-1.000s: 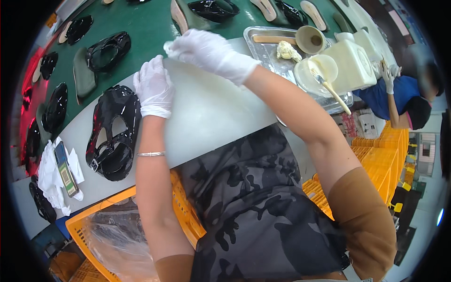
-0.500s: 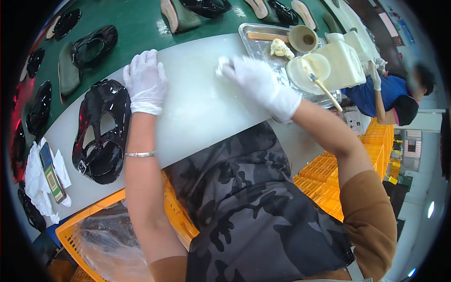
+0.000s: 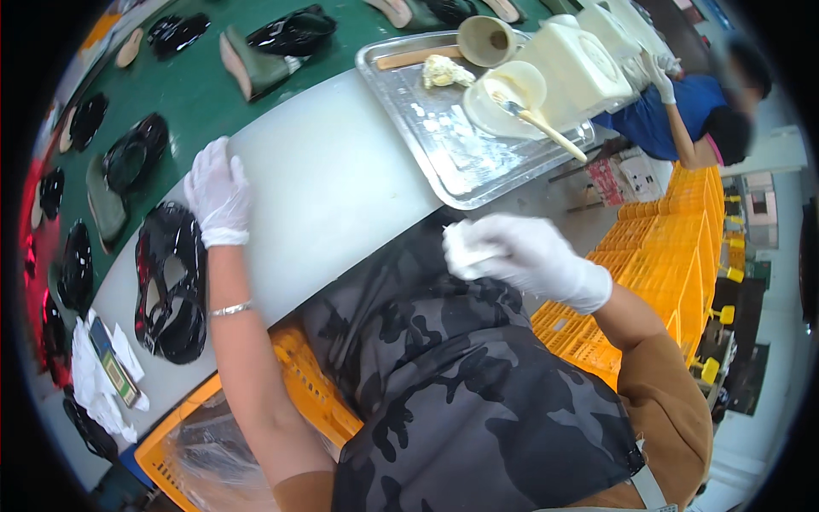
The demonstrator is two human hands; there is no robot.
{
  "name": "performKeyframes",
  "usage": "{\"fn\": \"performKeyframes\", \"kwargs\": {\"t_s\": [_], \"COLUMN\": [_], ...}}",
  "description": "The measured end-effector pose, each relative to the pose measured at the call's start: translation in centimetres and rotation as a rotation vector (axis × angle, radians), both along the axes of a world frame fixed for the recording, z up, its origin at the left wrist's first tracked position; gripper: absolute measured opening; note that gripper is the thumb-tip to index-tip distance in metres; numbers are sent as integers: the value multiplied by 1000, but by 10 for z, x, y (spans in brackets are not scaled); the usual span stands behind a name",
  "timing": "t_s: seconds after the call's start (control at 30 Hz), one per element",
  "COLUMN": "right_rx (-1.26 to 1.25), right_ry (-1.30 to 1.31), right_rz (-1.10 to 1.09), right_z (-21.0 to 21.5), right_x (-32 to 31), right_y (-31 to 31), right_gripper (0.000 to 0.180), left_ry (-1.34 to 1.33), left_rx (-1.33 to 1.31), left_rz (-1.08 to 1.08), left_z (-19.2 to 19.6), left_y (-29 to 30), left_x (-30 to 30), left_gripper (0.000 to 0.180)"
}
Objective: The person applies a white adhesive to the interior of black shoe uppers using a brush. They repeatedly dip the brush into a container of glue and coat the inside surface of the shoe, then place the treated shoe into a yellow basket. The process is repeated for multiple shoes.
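My left hand (image 3: 218, 193), in a white glove, rests flat on the left edge of a white board (image 3: 333, 188) on the bench, fingers together. My right hand (image 3: 520, 256), also gloved, is off the board near my chest, closed around a crumpled white cloth (image 3: 461, 249). A pair of glossy black shoe uppers (image 3: 169, 286) lies just left of my left wrist.
A metal tray (image 3: 452, 154) holds a white bowl with a brush (image 3: 512, 90), a tan cup (image 3: 486, 38) and a white tub (image 3: 580, 68). Several black uppers lie on the green belt (image 3: 196, 77). Orange crates (image 3: 674, 239) stand right; another person (image 3: 691, 119) works beyond.
My right hand swept the cloth from the board's far left across to the right, then pulled back off the board toward my body. My left hand stayed on the board's edge.
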State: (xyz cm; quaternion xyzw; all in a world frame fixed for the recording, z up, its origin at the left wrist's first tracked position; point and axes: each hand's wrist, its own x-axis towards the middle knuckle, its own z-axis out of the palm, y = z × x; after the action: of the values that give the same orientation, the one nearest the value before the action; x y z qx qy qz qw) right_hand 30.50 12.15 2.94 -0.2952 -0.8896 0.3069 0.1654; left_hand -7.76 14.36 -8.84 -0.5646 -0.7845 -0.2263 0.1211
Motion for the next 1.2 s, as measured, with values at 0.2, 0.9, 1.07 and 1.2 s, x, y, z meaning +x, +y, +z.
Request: {"fn": "performKeyframes", "kwargs": {"t_s": [0.2,0.9,1.07,1.2], "right_rx": [211,396,761,610], "right_ry": [713,93,-164,-178], "right_rz": [-775,124,53,96], "right_z": [37,-24,-61,-42], "right_x": [88,-69,-78,-42], "right_y": [55,58,52,21], "right_gripper": [8,18,22,19], "left_ry": [28,95,68,63], "left_rx": [-6,8,18,11], "left_rz": [-42,-92,-91,-87], "left_z": [1,10,11,7], "left_y": [-3,-4,-4,-5], "left_x": [-4,11,14,13], "left_gripper": [34,33,33,33]}}
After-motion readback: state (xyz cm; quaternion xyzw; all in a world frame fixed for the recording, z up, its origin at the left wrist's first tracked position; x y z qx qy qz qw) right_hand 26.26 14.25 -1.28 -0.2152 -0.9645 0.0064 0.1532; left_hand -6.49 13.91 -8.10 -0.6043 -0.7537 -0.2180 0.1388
